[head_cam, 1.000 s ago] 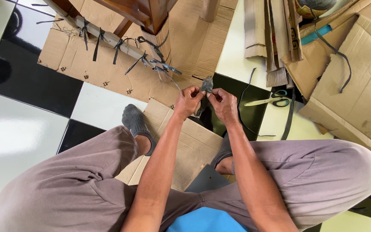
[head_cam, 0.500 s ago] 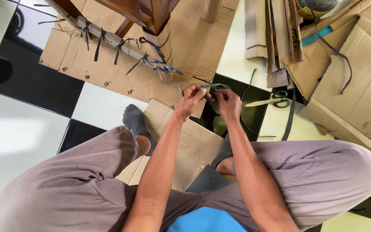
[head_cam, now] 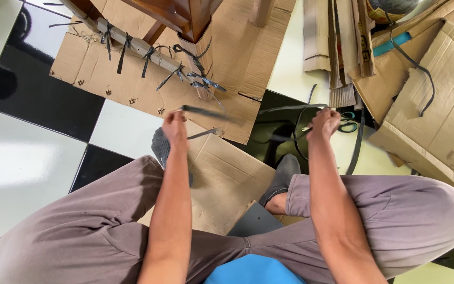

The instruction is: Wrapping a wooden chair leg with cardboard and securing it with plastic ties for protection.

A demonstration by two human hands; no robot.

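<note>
The left hand [head_cam: 175, 126] and the right hand [head_cam: 323, 123] are held well apart, each with fingers closed on a piece of dark strap [head_cam: 206, 112] stretched above the flattened cardboard sheet [head_cam: 227, 173]. Scissors [head_cam: 342, 122] lie just beyond the right hand. At far right lies an opened brown cardboard box [head_cam: 437, 105], and far left a strap-tied wooden stick [head_cam: 143, 50].

Dark strip [head_cam: 206, 112] blurring between the hands, right hand [head_cam: 322, 123] covering most of the scissors [head_cam: 347, 121], wooden furniture leg [head_cam: 193, 18] running off the top edge, cardboard box [head_cam: 442, 110] being cropped at the right edge.
</note>
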